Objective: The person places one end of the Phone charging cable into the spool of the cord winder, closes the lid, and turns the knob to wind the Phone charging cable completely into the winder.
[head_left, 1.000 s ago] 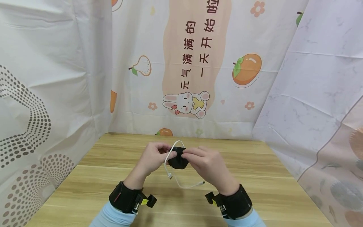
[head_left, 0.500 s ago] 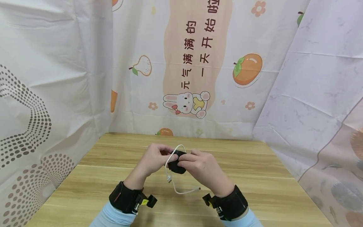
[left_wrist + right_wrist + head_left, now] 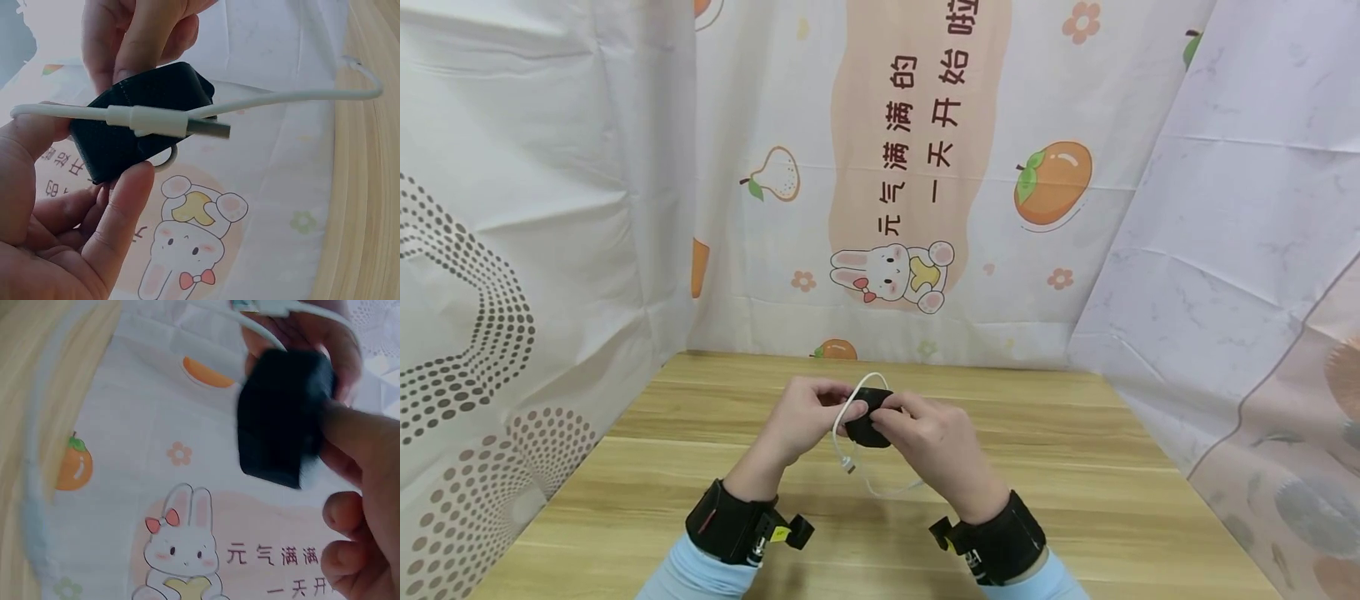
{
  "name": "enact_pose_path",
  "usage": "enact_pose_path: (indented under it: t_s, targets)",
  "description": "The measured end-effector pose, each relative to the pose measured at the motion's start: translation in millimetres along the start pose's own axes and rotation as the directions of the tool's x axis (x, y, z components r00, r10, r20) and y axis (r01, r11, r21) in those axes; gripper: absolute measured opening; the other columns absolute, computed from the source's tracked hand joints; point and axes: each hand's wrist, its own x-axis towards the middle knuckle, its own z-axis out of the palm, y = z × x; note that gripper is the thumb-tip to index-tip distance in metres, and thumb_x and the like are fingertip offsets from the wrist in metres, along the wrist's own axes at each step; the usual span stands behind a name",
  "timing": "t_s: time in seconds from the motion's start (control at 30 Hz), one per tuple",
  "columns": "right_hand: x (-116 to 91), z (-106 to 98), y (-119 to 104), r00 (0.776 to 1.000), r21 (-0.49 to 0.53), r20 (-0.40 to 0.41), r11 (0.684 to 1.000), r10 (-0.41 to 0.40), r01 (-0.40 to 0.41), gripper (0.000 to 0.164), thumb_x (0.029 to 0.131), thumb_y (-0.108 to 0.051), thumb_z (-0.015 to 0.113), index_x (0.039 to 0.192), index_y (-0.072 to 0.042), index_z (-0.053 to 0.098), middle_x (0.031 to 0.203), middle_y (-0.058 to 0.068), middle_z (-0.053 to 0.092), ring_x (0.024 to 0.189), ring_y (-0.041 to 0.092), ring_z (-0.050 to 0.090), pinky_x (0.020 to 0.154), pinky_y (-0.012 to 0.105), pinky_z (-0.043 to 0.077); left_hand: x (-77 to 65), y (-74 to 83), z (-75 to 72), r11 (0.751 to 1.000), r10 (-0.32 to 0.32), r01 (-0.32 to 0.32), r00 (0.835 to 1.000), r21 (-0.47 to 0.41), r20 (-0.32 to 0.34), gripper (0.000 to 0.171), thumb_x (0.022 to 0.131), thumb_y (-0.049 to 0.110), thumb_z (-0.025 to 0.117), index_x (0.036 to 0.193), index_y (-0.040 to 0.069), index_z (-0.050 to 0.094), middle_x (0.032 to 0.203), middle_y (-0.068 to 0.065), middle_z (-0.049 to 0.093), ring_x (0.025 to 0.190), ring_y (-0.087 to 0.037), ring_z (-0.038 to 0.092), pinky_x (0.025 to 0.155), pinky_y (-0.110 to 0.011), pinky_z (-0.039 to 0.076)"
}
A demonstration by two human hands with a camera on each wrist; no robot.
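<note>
Both hands meet over the table at a small black case with an angular outline and a stitched seam. My left hand grips its left side between thumb and fingers. From the right, my right hand pinches the case, with the thumb laid along it in the right wrist view. A white USB cable loops over the left thumb and hangs below. Its metal USB plug crosses in front of the case in the left wrist view. The cable's other end dangles, blurred, in the right wrist view.
A wood-grain table lies beneath the hands. Behind it hangs a white curtain printed with fruit and a rabbit, with more cloth at both sides. Each wrist wears a black strap with a small camera.
The case dips, then rises again. My right hand shifts left and its fingers settle further onto the case. The cable's lower end swings and passes behind the right hand in the head view.
</note>
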Motion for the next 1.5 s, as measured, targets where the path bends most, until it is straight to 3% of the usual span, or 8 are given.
enact_pose_path:
  t_s: [0.27,0.57,0.67,0.87,0.93,1.03,1.23,1.5]
  targets:
    - [-1.8,6.4,-5.2,0.992,0.002,-0.083,0.996,0.094,-0.094,0.01,0.085,-0.008,0.083,0.092,-0.008,0.076,0.084,0.002,0.062,0.059,0.011,0.064,0.051,0.024,0.053,1.0,0.4,4.0,0.999,0.05,-0.05,0.999,-0.02,-0.008,0.03,0.087,0.018,0.084,0.107,-0.002,0.076,0.089,-0.012,0.072,0.077,-0.024,0.069,0.064,-0.038,0.06]
    - [-3.3,12.1,-5.7,0.95,0.169,-0.129,0.95,0.284,-0.261,0.003,0.087,-0.004,0.076,0.087,-0.005,0.074,0.071,-0.002,0.06,0.056,0.005,0.049,0.049,0.02,0.043,-0.5,0.4,9.1,0.986,0.147,-0.141,0.987,0.095,-0.061,0.027,0.084,0.022,0.087,0.105,0.006,0.079,0.089,-0.006,0.072,0.082,-0.025,0.067,0.066,-0.033,0.056]
    - [-2.8,13.4,-6.5,0.913,0.252,-0.126,0.903,0.388,-0.349,0.007,0.087,-0.001,0.077,0.083,-0.006,0.075,0.069,-0.003,0.064,0.054,0.002,0.051,0.048,0.018,0.043,-1.1,-0.3,12.1,0.975,0.191,-0.178,0.978,0.136,-0.089,0.026,0.083,0.022,0.087,0.103,0.007,0.079,0.089,-0.004,0.072,0.081,-0.022,0.067,0.065,-0.032,0.055]
    - [-0.8,10.7,-11.1,0.792,0.443,-0.015,0.714,0.61,-0.542,0.011,0.091,-0.002,0.074,0.081,-0.006,0.076,0.058,-0.001,0.064,0.04,-0.001,0.05,0.036,0.02,0.042,-2.9,-0.3,16.7,0.95,0.261,-0.231,0.957,0.21,-0.127,0.023,0.083,0.022,0.088,0.101,0.01,0.079,0.09,0.0,0.071,0.08,-0.016,0.067,0.068,-0.032,0.054]
    - [-0.3,10.1,-11.4,0.772,0.453,-0.001,0.689,0.635,-0.566,0.011,0.092,-0.003,0.074,0.082,-0.007,0.077,0.058,-0.001,0.065,0.04,-0.001,0.05,0.037,0.021,0.043,-3.5,0.6,17.0,0.947,0.267,-0.234,0.954,0.221,-0.134,0.023,0.083,0.021,0.088,0.101,0.011,0.079,0.09,0.001,0.071,0.079,-0.015,0.067,0.069,-0.032,0.054]
    - [0.4,10.1,-10.6,0.784,0.412,-0.023,0.72,0.621,-0.558,0.009,0.09,-0.004,0.076,0.082,-0.008,0.078,0.064,-0.003,0.067,0.047,-0.002,0.053,0.042,0.02,0.045,-4.0,2.8,17.0,0.948,0.266,-0.233,0.954,0.219,-0.138,0.023,0.083,0.02,0.088,0.102,0.01,0.079,0.09,0.001,0.071,0.08,-0.016,0.067,0.07,-0.033,0.054]
    - [0.8,9.3,-11.0,0.86,0.316,-0.09,0.833,0.503,-0.454,0.005,0.086,-0.004,0.081,0.084,-0.008,0.078,0.069,-0.008,0.06,0.056,0.002,0.05,0.049,0.018,0.043,-3.7,4.3,15.9,0.958,0.237,-0.207,0.961,0.196,-0.143,0.022,0.083,0.018,0.087,0.102,0.009,0.079,0.091,0.0,0.072,0.081,-0.017,0.068,0.068,-0.032,0.054]
    - [2.3,3.9,-10.0,0.903,0.34,-0.122,0.872,0.412,-0.352,0.008,0.085,-0.001,0.081,0.09,-0.006,0.078,0.084,-0.001,0.064,0.057,0.003,0.048,0.05,0.016,0.042,-2.7,1.1,10.1,0.968,0.203,-0.173,0.966,0.183,-0.163,0.025,0.084,0.019,0.086,0.105,0.007,0.079,0.088,0.0,0.074,0.081,-0.018,0.068,0.067,-0.032,0.054]
